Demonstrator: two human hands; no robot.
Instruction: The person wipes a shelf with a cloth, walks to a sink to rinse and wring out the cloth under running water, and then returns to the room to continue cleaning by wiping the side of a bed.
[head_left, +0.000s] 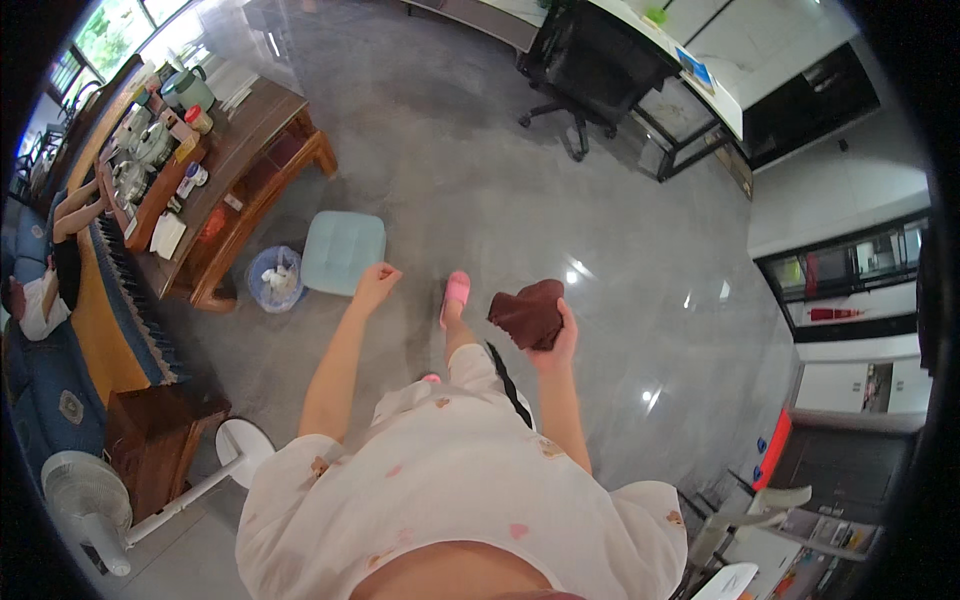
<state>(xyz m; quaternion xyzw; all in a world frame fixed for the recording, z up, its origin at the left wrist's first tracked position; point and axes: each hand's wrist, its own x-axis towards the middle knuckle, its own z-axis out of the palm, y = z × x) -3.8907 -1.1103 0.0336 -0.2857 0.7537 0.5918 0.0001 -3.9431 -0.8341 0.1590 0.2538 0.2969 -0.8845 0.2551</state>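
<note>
My right hand (559,346) is closed around a bunched dark brown cloth (528,313), held out in front of my right side. Part of the cloth droops to the left of my fingers. My left hand (376,287) is raised, its fingers curled together, and nothing shows in it. In the picture it overlaps the lower right edge of a light blue padded stool (344,250), though whether it touches the stool I cannot tell. A small bin (273,283) with a blue liner and white waste inside stands beside the stool.
At left, a wooden tea table (262,125) carries a kettle (188,89), jars and pots. Someone (62,260) reclines on the blue sofa (62,375). A white standing fan (90,495) is at lower left. An office chair (590,65) and desk (715,92) stand far right.
</note>
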